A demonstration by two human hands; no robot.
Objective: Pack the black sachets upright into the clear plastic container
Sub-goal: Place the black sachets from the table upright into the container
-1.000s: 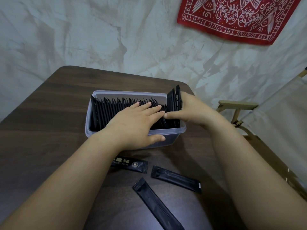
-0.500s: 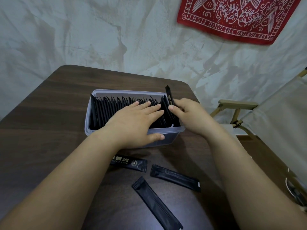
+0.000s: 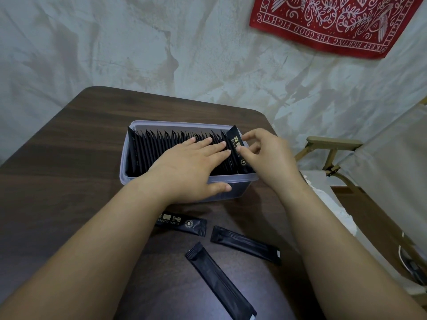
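Note:
A clear plastic container (image 3: 129, 179) stands mid-table, filled with a row of several black sachets (image 3: 152, 146) standing upright. My left hand (image 3: 191, 167) lies flat over the row, fingers straight and pressing the sachets leftward, thumb on the front wall. At the right end, my right hand (image 3: 265, 153) pinches a printed black sachet (image 3: 236, 148) that stands in the container, tilted slightly. Three loose sachets lie on the table in front: a printed one (image 3: 184, 224), a plain one (image 3: 246, 244) and a longer-looking one (image 3: 219, 280) nearest me.
The dark wooden table (image 3: 69, 181) has a rounded far edge close to a pale marbled wall. A folding chair with wooden arms (image 3: 332, 144) and light fabric stands at the right. A red bandana hangs on the wall (image 3: 335, 19).
My right hand has lowered the end sachet into the container's right end and turned its printed face toward me. My left hand stays pressed on the row.

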